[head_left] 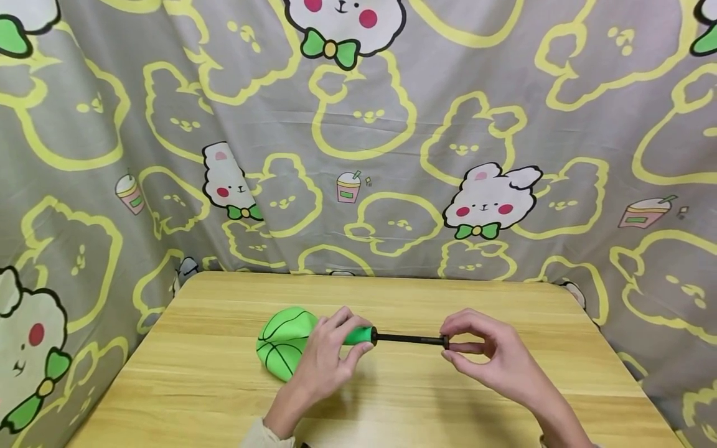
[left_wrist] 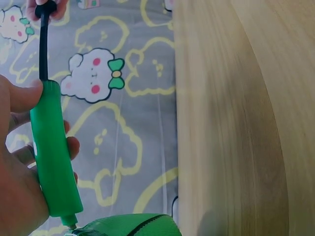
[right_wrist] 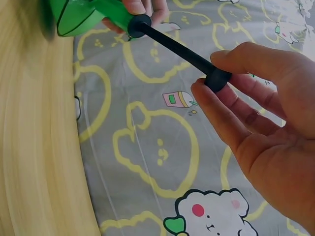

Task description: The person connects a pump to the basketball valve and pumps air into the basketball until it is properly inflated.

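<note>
My left hand [head_left: 327,351] grips the green barrel of a small hand pump [left_wrist: 54,147], fingers and thumb wrapped round it. The pump's black rod is drawn out to the right. At the rod's end, my right hand [head_left: 495,351] pinches the black knob [right_wrist: 218,79] between thumb and fingers. A green ball [head_left: 282,342] with black lines, crumpled and partly deflated, is at the left of my left hand. In the left wrist view the pump's nozzle end meets the ball at the bottom.
A light wooden table [head_left: 196,386] lies beneath the hands. Behind and beside it hangs a grey curtain [head_left: 381,168] printed with cartoon bears and rabbits. A small dark object [head_left: 305,445] shows at the bottom edge near the left sleeve.
</note>
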`<state>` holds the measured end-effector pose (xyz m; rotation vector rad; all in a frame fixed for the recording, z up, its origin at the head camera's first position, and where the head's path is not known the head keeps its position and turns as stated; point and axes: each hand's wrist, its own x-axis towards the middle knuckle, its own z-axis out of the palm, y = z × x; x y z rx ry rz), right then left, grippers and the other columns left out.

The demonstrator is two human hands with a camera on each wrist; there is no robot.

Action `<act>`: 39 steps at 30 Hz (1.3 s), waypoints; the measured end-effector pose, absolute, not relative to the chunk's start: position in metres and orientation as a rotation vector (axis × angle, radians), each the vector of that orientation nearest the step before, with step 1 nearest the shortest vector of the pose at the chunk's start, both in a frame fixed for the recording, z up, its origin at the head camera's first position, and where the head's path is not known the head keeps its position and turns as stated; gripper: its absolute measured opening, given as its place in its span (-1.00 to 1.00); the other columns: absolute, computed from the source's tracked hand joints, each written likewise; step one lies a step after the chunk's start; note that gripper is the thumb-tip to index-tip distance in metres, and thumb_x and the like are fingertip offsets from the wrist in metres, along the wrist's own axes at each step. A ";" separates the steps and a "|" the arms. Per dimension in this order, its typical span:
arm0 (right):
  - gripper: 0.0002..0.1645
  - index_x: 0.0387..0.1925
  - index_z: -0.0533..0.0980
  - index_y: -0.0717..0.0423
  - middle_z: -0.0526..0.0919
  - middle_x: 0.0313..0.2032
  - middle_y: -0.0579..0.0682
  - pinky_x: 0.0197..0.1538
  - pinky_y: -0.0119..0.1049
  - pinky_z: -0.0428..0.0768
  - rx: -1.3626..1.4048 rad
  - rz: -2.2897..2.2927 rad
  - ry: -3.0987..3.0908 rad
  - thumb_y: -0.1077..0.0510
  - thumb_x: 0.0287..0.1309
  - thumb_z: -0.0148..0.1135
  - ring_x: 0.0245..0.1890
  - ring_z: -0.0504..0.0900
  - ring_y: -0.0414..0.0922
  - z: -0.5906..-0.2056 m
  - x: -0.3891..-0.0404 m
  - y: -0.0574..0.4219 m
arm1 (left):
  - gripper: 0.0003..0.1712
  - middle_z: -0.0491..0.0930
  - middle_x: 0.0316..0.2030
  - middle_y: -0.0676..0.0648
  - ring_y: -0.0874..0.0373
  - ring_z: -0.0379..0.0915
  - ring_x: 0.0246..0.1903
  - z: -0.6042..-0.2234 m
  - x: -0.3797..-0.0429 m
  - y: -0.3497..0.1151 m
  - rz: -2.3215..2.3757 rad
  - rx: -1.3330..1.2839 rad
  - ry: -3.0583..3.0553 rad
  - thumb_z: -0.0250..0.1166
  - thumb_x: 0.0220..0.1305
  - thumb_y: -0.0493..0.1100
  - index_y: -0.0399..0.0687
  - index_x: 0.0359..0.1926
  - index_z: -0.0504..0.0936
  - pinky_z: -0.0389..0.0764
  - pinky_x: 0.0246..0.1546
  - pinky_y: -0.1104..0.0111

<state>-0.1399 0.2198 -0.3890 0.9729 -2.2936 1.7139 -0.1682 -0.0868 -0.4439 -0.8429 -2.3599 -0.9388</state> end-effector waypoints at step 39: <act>-0.66 -0.07 0.69 0.33 0.72 -0.14 0.18 -0.18 -0.14 0.70 0.892 1.819 -2.087 0.48 0.07 0.46 -0.11 0.75 -0.01 -0.443 -0.148 0.153 | -0.79 0.48 -0.26 0.21 0.36 0.38 -0.36 -0.448 -0.160 -0.072 -0.792 -0.882 -2.396 0.41 0.30 0.01 0.14 -0.08 0.68 0.43 -0.14 0.29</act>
